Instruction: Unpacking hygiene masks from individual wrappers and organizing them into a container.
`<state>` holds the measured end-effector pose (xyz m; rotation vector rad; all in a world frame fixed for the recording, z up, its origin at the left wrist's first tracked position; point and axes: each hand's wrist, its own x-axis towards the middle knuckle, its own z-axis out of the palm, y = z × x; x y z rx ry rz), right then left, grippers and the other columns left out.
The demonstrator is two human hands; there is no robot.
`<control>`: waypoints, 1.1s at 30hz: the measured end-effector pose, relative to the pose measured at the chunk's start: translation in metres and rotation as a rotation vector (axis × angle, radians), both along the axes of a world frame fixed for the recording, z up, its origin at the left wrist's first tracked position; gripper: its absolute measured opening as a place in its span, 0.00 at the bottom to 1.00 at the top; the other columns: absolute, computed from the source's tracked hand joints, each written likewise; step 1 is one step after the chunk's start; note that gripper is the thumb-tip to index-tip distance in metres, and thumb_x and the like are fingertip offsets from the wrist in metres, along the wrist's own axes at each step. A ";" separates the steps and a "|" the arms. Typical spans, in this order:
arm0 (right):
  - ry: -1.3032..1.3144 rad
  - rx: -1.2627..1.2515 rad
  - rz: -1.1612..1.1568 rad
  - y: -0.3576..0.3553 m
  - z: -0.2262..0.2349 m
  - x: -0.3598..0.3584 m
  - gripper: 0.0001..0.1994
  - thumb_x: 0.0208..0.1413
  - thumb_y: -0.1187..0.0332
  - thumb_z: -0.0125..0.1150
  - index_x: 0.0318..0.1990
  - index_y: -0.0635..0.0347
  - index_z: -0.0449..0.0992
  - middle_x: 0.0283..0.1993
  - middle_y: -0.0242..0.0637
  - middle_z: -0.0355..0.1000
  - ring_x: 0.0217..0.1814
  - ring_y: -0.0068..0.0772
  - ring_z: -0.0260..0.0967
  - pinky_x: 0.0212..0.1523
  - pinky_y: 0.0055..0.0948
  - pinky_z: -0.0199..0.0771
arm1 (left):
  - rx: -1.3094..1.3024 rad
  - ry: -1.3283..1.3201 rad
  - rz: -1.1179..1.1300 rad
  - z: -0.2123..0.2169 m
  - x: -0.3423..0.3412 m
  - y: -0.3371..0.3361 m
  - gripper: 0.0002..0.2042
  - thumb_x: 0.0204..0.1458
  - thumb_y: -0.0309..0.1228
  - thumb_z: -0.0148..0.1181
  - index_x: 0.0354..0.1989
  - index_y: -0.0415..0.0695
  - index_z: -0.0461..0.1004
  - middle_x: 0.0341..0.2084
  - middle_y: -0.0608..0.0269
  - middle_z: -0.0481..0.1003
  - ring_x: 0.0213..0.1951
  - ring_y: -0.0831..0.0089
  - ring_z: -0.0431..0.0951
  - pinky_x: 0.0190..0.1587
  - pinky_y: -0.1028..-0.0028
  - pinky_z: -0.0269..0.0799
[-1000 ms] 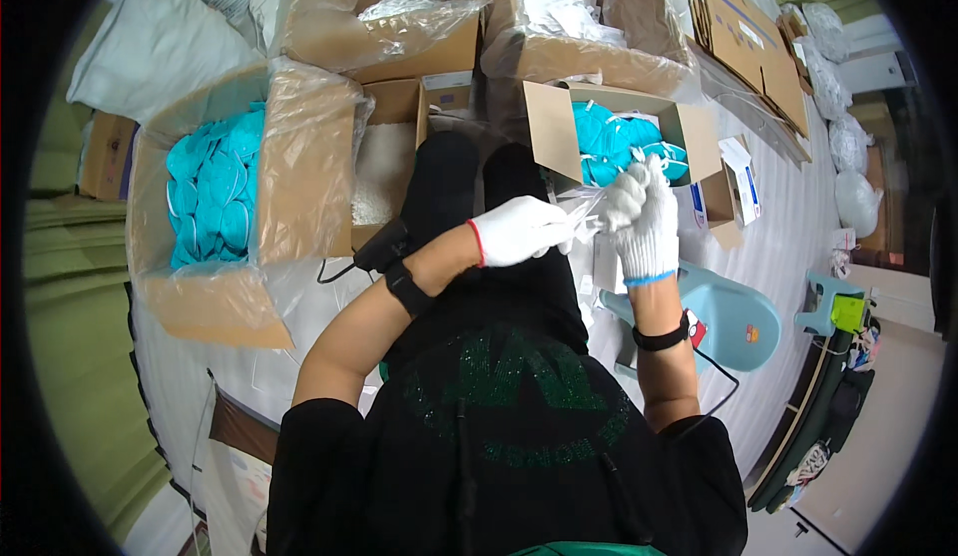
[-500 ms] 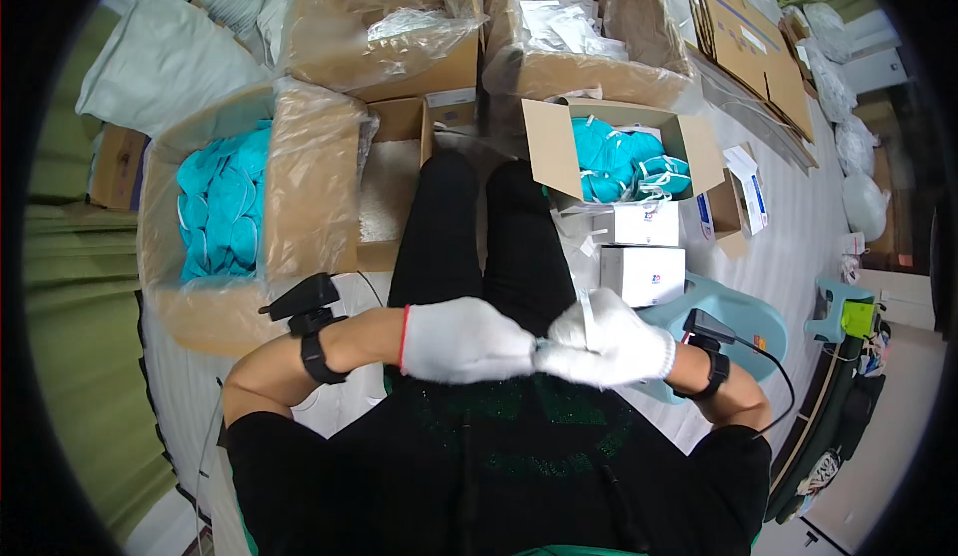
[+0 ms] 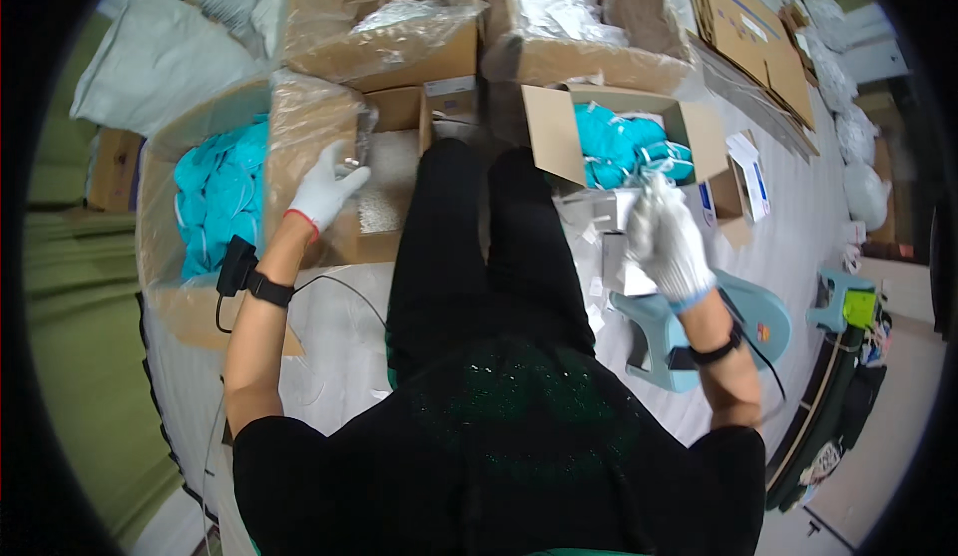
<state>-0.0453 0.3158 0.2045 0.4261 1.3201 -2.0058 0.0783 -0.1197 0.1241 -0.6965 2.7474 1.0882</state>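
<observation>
My left hand (image 3: 327,191), in a white knit glove, is at the plastic-lined wall of a large carton (image 3: 160,301) that holds teal cup-shaped masks (image 3: 222,197). Its fingers are apart and nothing shows in them. A narrow carton (image 3: 374,249) with small white pieces (image 3: 389,182) is just right of that hand. On the other side, my gloved right hand (image 3: 671,245) reaches to the near edge of an open carton (image 3: 554,137) with teal masks (image 3: 619,142) in it. Motion smears its fingers, so whether they hold anything is unclear. White boxes (image 3: 614,265) lie partly hidden beneath it.
Two big plastic-lined cartons stand ahead, the left one (image 3: 409,62) and the right one (image 3: 599,67), both with whitish contents. A light-blue stool (image 3: 654,346) is below my right hand. Flattened cardboard (image 3: 748,37) leans at far right; white sacks (image 3: 165,52) lie at far left.
My hands, together at my lap before, have parted. The left has moved forward and left to the carton wall; the right has moved forward and right to the open mask carton.
</observation>
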 end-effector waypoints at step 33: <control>0.558 0.183 0.133 -0.075 -0.037 0.015 0.17 0.65 0.57 0.48 0.27 0.57 0.72 0.20 0.32 0.68 0.21 0.21 0.65 0.22 0.21 0.67 | 0.581 -0.052 -0.595 0.041 -0.038 0.196 0.15 0.59 0.38 0.51 0.28 0.40 0.77 0.15 0.63 0.68 0.19 0.71 0.69 0.24 0.72 0.64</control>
